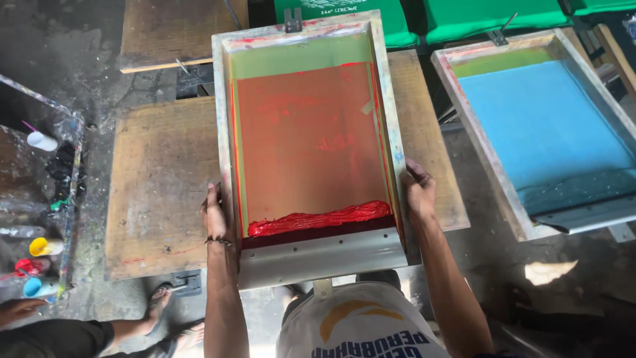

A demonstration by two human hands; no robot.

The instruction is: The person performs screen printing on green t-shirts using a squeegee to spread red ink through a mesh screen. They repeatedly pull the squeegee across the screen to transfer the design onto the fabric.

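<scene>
A wooden-framed printing screen [391, 99] lies tilted over a worn wooden board [159, 185]. Its mesh is orange-red, with a thick ridge of red ink [318, 218] along the near side. A metal squeegee blade [321, 255] rests at the near end of the frame, just behind the ink. My left hand [214, 219] grips the frame's left rail, a bracelet on the wrist. My right hand [419, 191] holds the right rail, fingers wrapped over the edge.
A second screen [490, 166] with blue mesh sits to the right. Green cloth [490, 16] lies on boards at the back. Left, a paint-spattered rack [69, 199] holds several coloured bottles. Another person's hand [16, 310] and sandalled feet [169, 318] show at lower left.
</scene>
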